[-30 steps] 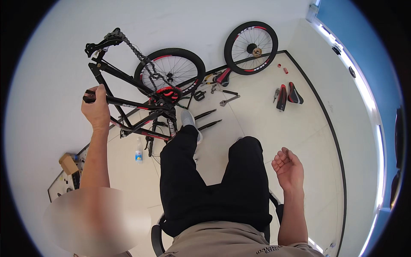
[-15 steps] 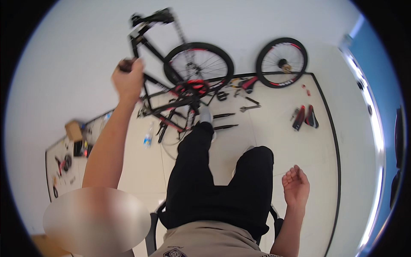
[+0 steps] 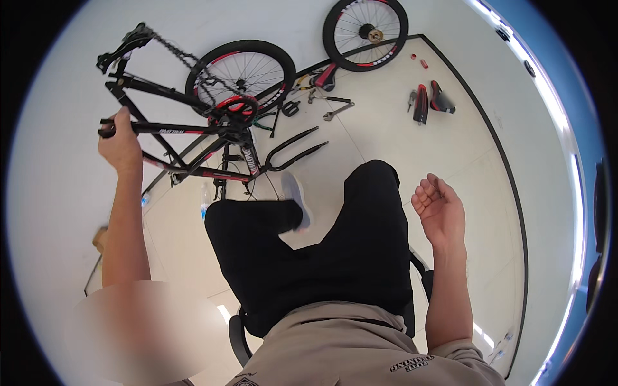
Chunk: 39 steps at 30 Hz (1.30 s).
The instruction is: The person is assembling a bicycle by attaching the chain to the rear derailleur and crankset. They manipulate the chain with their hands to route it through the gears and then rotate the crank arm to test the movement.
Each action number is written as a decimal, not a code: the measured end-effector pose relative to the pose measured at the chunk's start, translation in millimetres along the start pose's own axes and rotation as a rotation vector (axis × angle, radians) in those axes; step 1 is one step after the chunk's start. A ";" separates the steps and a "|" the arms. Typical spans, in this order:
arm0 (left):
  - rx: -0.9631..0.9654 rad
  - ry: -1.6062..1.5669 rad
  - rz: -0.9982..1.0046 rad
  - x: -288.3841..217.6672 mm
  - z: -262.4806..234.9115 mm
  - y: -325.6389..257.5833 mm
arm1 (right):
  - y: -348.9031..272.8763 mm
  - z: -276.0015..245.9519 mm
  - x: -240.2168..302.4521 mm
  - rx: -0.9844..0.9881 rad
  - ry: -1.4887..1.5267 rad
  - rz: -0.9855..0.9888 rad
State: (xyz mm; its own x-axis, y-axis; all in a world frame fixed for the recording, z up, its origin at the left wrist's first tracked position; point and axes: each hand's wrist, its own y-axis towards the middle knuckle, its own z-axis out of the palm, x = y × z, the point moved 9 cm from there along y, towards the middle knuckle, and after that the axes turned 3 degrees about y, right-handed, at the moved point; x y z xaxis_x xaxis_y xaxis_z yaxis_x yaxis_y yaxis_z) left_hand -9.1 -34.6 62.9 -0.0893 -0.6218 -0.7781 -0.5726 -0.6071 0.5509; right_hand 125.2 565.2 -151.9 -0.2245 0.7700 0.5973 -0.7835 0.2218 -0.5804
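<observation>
My left hand (image 3: pixel 122 147) is closed round the end of a black tube of a bicycle frame (image 3: pixel 172 128), which is tipped on its side at the left. Red cranks and chainring (image 3: pixel 233 109) sit in the frame, and a loose chain (image 3: pixel 183 56) runs from them to the rear derailleur (image 3: pixel 125 48). The two black prongs of a fork (image 3: pixel 297 151) stick out beside the frame. My right hand (image 3: pixel 441 209) is held up above the floor at the right, palm up, fingers a little curled and apart, with nothing in it.
One wheel (image 3: pixel 243 80) leans behind the frame and another wheel (image 3: pixel 365 32) stands against the wall. On the floor lie a saddle (image 3: pixel 327 77), a wrench (image 3: pixel 338 112), a pedal (image 3: pixel 291 108) and red-black parts (image 3: pixel 421 104). A water bottle (image 3: pixel 205 201) stands near my left knee.
The view has shifted, so the frame now shows further left. My left hand still grips it. My left leg has swung from stretched toward the frame to bent outward. My right hand remains open.
</observation>
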 end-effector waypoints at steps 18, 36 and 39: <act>0.026 -0.059 -0.022 -5.6 3.1 -2.2 | 0.7 -0.4 -10.5 0.022 -0.040 0.045; -0.007 -0.004 0.069 -8.3 -0.3 -0.7 | 3.1 -1.6 -15.6 0.038 -0.037 0.059; -0.009 0.018 0.053 -10.7 1.7 -4.2 | 6.1 -6.7 -19.3 0.050 -0.059 0.065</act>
State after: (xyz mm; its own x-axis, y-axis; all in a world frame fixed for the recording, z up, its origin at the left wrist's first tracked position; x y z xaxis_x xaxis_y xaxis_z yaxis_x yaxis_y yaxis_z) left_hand -7.1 -24.6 68.4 -0.1047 -0.6618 -0.7423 -0.5603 -0.5774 0.5938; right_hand 128.6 555.6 -170.6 -0.3089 0.7448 0.5916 -0.7935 0.1411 -0.5920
